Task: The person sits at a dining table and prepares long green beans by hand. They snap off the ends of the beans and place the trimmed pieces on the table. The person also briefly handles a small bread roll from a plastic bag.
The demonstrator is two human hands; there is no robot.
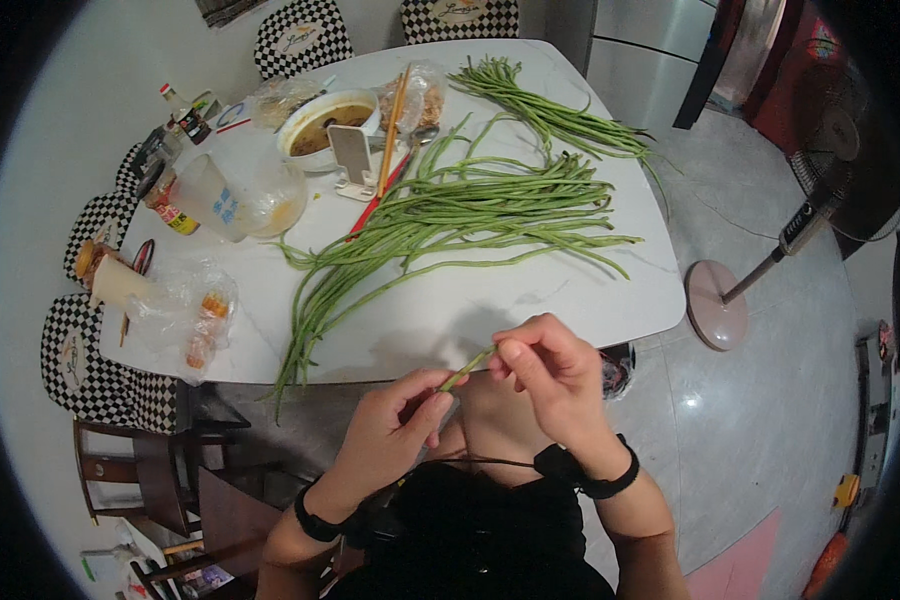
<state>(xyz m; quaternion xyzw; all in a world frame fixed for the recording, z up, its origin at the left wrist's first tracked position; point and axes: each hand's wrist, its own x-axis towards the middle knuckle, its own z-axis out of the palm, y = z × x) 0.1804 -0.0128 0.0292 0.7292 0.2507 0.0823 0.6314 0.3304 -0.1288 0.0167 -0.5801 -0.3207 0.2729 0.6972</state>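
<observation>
Between my two hands, over the table's near edge, runs a short piece of green long bean. My left hand pinches its lower end; the fingertips of my right hand are closed on its upper end. Beyond them a large loose heap of long beans lies across the white table, some tips hanging over the near edge at left. A second bundle of long beans rests farther back, its ends past the right edge.
A white bowl of brown broth, a phone stand, wooden chopsticks and a spoon stand or lie behind the heap. Sauce bottles, a plastic jug and bagged food occupy the left side. Right of the table is a standing fan.
</observation>
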